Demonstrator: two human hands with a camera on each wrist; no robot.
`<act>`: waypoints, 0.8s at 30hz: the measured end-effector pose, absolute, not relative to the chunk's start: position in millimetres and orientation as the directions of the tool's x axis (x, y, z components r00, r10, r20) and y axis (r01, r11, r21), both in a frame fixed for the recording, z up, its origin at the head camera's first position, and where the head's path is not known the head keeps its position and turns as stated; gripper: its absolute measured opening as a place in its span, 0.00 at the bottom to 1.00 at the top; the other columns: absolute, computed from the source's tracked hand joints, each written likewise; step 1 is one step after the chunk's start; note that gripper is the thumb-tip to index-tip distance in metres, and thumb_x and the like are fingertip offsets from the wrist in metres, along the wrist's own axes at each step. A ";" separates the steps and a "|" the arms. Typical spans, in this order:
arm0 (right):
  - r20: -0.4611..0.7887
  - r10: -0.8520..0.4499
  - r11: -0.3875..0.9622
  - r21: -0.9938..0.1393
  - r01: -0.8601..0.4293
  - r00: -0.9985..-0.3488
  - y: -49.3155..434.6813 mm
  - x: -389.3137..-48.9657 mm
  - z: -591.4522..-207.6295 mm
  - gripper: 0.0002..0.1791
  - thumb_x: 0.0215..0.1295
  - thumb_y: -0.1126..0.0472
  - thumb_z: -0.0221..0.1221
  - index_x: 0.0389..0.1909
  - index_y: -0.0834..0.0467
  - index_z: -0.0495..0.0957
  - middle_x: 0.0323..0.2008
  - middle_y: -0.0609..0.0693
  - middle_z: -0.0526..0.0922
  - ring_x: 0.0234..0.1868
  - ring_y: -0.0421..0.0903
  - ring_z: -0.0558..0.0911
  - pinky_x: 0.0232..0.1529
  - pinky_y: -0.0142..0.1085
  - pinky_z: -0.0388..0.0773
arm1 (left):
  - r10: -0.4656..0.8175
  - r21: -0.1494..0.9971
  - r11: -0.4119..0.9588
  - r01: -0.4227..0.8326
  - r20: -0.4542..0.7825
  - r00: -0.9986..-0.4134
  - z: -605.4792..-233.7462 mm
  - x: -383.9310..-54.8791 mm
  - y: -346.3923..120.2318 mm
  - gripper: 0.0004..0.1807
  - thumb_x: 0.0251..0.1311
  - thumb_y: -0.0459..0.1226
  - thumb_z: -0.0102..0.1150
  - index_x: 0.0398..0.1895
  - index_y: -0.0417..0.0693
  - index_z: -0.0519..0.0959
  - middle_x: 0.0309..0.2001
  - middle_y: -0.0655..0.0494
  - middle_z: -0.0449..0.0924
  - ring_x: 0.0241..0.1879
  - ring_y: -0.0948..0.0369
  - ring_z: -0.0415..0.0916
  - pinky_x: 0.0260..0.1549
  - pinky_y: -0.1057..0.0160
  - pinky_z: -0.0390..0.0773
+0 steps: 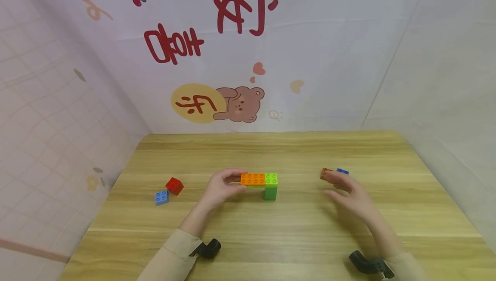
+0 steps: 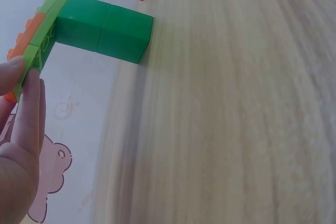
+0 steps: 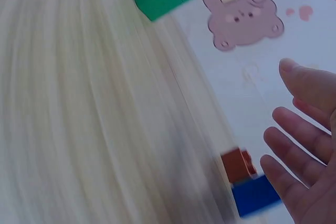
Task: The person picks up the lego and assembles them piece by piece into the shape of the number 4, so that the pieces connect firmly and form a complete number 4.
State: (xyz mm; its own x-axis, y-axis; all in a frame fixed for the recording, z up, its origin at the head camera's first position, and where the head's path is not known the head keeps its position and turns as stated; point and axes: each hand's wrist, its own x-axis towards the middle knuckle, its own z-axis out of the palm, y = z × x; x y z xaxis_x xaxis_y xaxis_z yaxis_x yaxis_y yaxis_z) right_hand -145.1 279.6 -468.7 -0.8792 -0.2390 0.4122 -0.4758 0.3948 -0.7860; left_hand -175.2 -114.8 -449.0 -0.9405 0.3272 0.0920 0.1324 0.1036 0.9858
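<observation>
A toy-brick structure stands mid-table: two dark green bricks (image 2: 102, 27) stacked as a column, lime green bricks (image 1: 271, 178) at the top, and an orange brick (image 1: 252, 179) reaching out to the left. My left hand (image 1: 221, 188) pinches the free left end of this overhang between thumb and fingers. To the right, my right hand (image 1: 350, 195) hovers over the table with fingers loosely bent and nothing held. Just beyond its fingertips lie a brown brick (image 3: 237, 165) and a blue brick (image 3: 255, 195), partly hidden by the hand in the head view.
On the left of the table are a red brick (image 1: 175, 186) and a light blue brick (image 1: 161, 197), close together. A white printed cloth (image 1: 321, 57) hangs behind the wooden table (image 1: 271, 238) and along its sides.
</observation>
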 end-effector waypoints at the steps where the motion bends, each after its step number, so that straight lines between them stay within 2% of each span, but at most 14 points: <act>1: 0.410 -0.228 0.403 -0.786 -0.468 -0.883 283.8 -144.2 -468.2 0.27 0.57 0.76 0.67 0.59 0.70 0.74 0.52 0.64 0.80 0.54 0.38 0.79 0.54 0.26 0.74 | 0.328 0.986 0.104 0.131 0.090 -0.940 -448.9 -175.3 -114.9 0.24 0.55 0.24 0.68 0.57 0.31 0.78 0.52 0.39 0.79 0.51 0.47 0.78 0.43 0.67 0.81; 4: 0.395 -0.197 0.434 -0.786 -0.441 -0.897 294.9 -142.0 -467.0 0.27 0.57 0.76 0.67 0.58 0.72 0.73 0.52 0.65 0.80 0.53 0.35 0.78 0.54 0.26 0.74 | 0.332 0.986 0.105 0.131 0.090 -0.939 -448.7 -175.9 -115.2 0.24 0.54 0.24 0.68 0.57 0.30 0.78 0.52 0.39 0.79 0.52 0.46 0.78 0.43 0.67 0.81; 11: 0.334 -0.163 0.510 -0.777 -0.369 -0.928 316.8 -138.5 -466.9 0.27 0.63 0.70 0.65 0.63 0.67 0.72 0.54 0.65 0.78 0.53 0.33 0.75 0.54 0.23 0.72 | 0.338 0.982 0.109 0.155 0.110 -0.935 -450.9 -177.6 -115.3 0.24 0.54 0.24 0.68 0.56 0.30 0.78 0.52 0.40 0.80 0.50 0.48 0.79 0.44 0.66 0.81; 21: 0.307 -0.094 0.582 -0.755 -0.302 -0.947 332.0 -141.1 -463.9 0.28 0.64 0.64 0.66 0.63 0.67 0.72 0.56 0.65 0.77 0.52 0.28 0.73 0.52 0.19 0.70 | 0.339 0.981 0.108 0.162 0.117 -0.933 -448.9 -176.6 -115.1 0.24 0.54 0.22 0.67 0.56 0.30 0.78 0.52 0.42 0.80 0.50 0.50 0.79 0.44 0.66 0.81; 24: 0.305 -0.100 0.597 -0.743 -0.302 -0.947 335.4 -144.0 -464.0 0.28 0.64 0.64 0.67 0.63 0.67 0.72 0.57 0.64 0.77 0.53 0.30 0.73 0.51 0.18 0.70 | 0.337 0.982 0.111 0.153 0.107 -0.935 -448.7 -176.5 -115.3 0.24 0.54 0.22 0.67 0.57 0.30 0.78 0.53 0.42 0.80 0.50 0.49 0.79 0.44 0.66 0.81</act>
